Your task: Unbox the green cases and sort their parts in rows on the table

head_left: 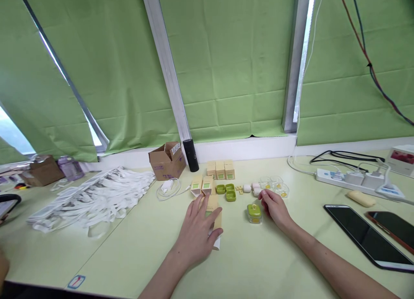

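Pressing flat, left hand covers box; right hand, fingers loose, touches green case just to its left.

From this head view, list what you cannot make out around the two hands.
- Flat tan box: mostly covered by the left hand, print unreadable.
- Green-lidded clear case: contents too small; contact with the right hand unclear.
- Small clear cases: contents too small.
- Dark object: cut by left edge.

table pale green | curtains green | box brown cardboard | bottle black | power strip white | small cases green
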Demonstrator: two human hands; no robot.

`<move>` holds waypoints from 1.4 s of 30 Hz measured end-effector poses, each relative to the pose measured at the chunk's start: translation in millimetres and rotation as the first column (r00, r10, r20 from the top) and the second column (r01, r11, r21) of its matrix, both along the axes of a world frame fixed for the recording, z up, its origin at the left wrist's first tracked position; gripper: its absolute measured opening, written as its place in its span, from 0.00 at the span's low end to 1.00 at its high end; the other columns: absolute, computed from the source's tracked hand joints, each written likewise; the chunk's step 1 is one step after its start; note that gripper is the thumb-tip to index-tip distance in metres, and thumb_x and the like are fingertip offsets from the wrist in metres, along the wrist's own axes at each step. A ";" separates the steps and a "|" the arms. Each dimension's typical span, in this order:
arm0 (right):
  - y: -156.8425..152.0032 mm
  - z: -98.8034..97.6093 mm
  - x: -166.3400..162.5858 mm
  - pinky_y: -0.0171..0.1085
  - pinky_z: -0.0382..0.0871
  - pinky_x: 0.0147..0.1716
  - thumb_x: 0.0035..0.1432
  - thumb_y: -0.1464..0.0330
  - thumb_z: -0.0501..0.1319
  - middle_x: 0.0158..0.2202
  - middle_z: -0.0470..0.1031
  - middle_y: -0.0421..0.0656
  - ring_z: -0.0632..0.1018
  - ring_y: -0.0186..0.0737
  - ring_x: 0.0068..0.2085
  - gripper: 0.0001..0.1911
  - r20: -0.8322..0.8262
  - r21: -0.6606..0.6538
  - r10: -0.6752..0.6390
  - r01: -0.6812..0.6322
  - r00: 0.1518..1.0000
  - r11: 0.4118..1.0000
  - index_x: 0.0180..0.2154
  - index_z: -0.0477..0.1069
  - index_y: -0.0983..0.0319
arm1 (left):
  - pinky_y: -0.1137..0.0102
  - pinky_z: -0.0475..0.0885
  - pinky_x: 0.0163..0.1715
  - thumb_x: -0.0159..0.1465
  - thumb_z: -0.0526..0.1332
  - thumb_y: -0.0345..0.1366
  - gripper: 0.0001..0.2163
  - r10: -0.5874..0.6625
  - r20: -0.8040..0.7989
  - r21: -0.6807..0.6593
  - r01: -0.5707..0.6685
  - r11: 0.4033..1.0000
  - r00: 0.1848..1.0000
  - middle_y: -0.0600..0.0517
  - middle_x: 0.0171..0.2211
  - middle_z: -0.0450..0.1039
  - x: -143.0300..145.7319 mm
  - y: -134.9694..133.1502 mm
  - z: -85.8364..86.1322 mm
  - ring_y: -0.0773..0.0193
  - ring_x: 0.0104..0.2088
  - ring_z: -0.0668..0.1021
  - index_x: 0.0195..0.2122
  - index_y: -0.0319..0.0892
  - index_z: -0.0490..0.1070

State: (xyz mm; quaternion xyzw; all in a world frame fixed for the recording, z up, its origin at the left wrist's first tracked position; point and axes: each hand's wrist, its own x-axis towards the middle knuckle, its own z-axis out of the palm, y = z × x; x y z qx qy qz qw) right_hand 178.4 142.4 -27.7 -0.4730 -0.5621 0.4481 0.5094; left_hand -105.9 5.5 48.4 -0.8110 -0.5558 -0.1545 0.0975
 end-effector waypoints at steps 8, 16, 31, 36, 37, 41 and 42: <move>-0.6 1.7 -0.9 0.34 0.54 0.19 0.63 0.45 0.55 0.18 0.62 0.34 0.61 0.34 0.19 0.24 -0.015 0.001 0.009 -0.009 1.000 1.000 0.30 0.69 0.58 | 0.40 0.56 0.67 0.68 0.61 0.42 0.22 0.074 0.002 -0.022 -0.074 0.997 0.997 0.43 0.69 0.63 -7.1 5.3 -10.1 0.37 0.72 0.55 0.63 0.48 0.70; 0.8 0.7 -0.6 0.34 0.53 0.20 0.64 0.46 0.55 0.18 0.61 0.33 0.62 0.34 0.20 0.24 -0.013 0.011 0.021 -0.021 1.000 1.000 0.31 0.69 0.58 | 0.40 0.56 0.67 0.68 0.61 0.41 0.23 0.087 -0.002 -0.050 -0.087 0.995 0.996 0.44 0.69 0.64 -11.2 9.2 -9.4 0.37 0.72 0.56 0.65 0.49 0.67; -2.8 9.8 -0.2 0.34 0.53 0.18 0.60 0.43 0.57 0.18 0.61 0.32 0.62 0.34 0.18 0.25 -0.123 -0.029 0.018 -0.022 0.992 0.999 0.31 0.69 0.58 | 0.47 0.65 0.63 0.63 0.64 0.35 0.31 -0.117 0.317 -0.131 0.165 0.978 0.941 0.45 0.62 0.70 81.6 33.0 -5.9 0.41 0.69 0.60 0.68 0.47 0.61; -4.8 17.5 3.2 0.34 0.51 0.16 0.57 0.44 0.60 0.18 0.62 0.33 0.63 0.34 0.18 0.23 -0.182 -0.068 0.022 -0.035 0.983 0.997 0.31 0.68 0.57 | 0.51 0.70 0.55 0.58 0.68 0.35 0.27 -0.078 0.418 -0.288 0.214 0.933 0.905 0.43 0.53 0.73 101.1 64.4 -11.8 0.42 0.59 0.69 0.59 0.45 0.68; -4.8 18.4 3.4 0.33 0.51 0.16 0.57 0.44 0.60 0.18 0.62 0.33 0.63 0.34 0.18 0.23 -0.193 -0.074 0.024 -0.039 0.981 0.997 0.31 0.68 0.57 | 0.51 0.71 0.54 0.58 0.68 0.34 0.24 -0.076 0.417 -0.310 0.220 0.925 0.906 0.44 0.50 0.74 102.3 68.2 -12.4 0.43 0.57 0.70 0.56 0.45 0.70; -4.6 20.7 2.4 0.32 0.50 0.16 0.55 0.47 0.63 0.18 0.63 0.33 0.63 0.33 0.17 0.21 -0.235 -0.084 0.037 -0.059 0.971 0.995 0.30 0.68 0.58 | 0.53 0.69 0.54 0.59 0.69 0.34 0.17 -0.032 0.477 -0.326 0.211 0.921 0.878 0.45 0.47 0.73 101.2 73.7 -18.0 0.45 0.53 0.72 0.50 0.45 0.74; -5.2 21.5 2.0 0.32 0.50 0.16 0.54 0.48 0.65 0.17 0.62 0.33 0.63 0.32 0.17 0.21 -0.244 -0.083 0.045 -0.067 0.969 0.994 0.29 0.68 0.58 | 0.53 0.69 0.55 0.59 0.69 0.35 0.19 0.003 0.529 -0.327 0.201 0.924 0.848 0.45 0.49 0.72 99.6 73.5 -20.4 0.46 0.54 0.72 0.52 0.45 0.74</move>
